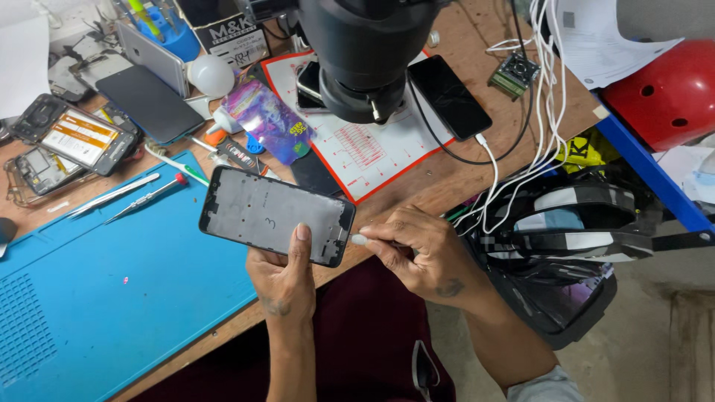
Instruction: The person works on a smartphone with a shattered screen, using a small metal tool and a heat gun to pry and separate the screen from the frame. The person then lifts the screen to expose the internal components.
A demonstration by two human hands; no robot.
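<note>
A person's left hand (283, 279) grips a dark phone frame (275, 216) from beneath, thumb pressed on its face, holding it level over the table (417, 186) edge, evidently to steady it. The right hand (421, 253) pinches a small white-tipped tool (360, 240) against the frame's right end (what the tip does there is too small to tell). A blue work mat (112, 298), tweezers (112, 196) and a screwdriver (149, 196) lie just left; a microscope (365, 52) hangs above a white mat (372, 145).

Matt grey metal phone frame (275, 216), smooth blue rubbery mat (112, 313), worn wooden bench (439, 179).
</note>
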